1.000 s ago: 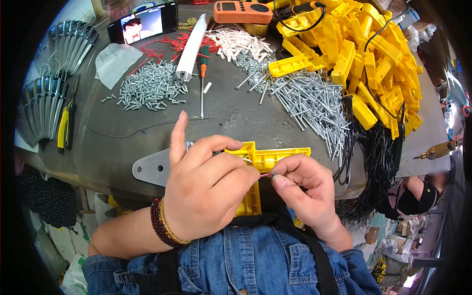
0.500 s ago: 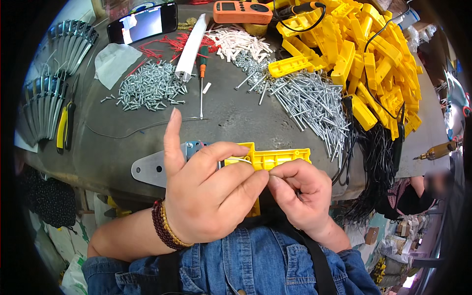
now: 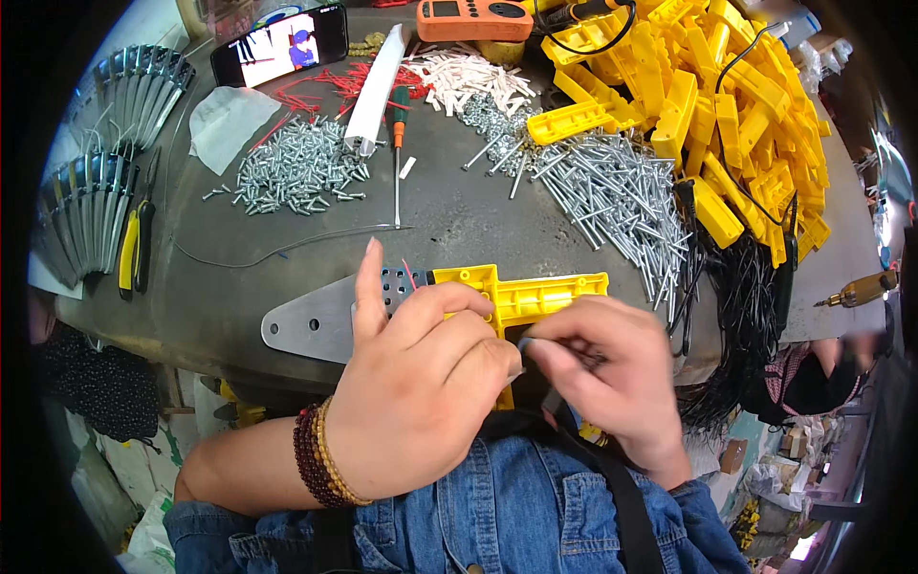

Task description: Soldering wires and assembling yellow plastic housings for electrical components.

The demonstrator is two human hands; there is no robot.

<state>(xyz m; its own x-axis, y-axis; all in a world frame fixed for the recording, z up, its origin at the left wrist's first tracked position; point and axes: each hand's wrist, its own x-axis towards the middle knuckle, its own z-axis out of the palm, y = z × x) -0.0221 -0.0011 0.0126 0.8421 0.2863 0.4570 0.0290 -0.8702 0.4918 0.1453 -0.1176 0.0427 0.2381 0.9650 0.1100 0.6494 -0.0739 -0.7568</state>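
A yellow plastic handle shell [image 3: 555, 297] with ribbed hollows lies at the table's near edge, joined to a tapering grey metal plate [image 3: 311, 325] with holes. A thin red wire [image 3: 409, 275] sticks up where they join. My left hand [image 3: 411, 402] rests over that joint, one finger raised and the others curled together with the thumb. Whatever lies between those fingertips is hidden. Close by, my right hand [image 3: 617, 383] is closed below the shell's right end. Something dark shows among its slightly blurred fingers, too unclear to name.
Beyond my hands lie short screws [image 3: 292, 172], a screwdriver [image 3: 398, 153], long screws [image 3: 622, 201] and piled yellow shells [image 3: 708, 115]. Pliers [image 3: 134, 239] and fanned metal plates [image 3: 86, 210] are left. Black cables [image 3: 741, 306] hang at right. A phone [image 3: 279, 46] stands behind.
My right hand has drawn away from my left fingertips, toward the right and nearer my body. The red wire now shows beside my left hand. The phone's picture has changed.
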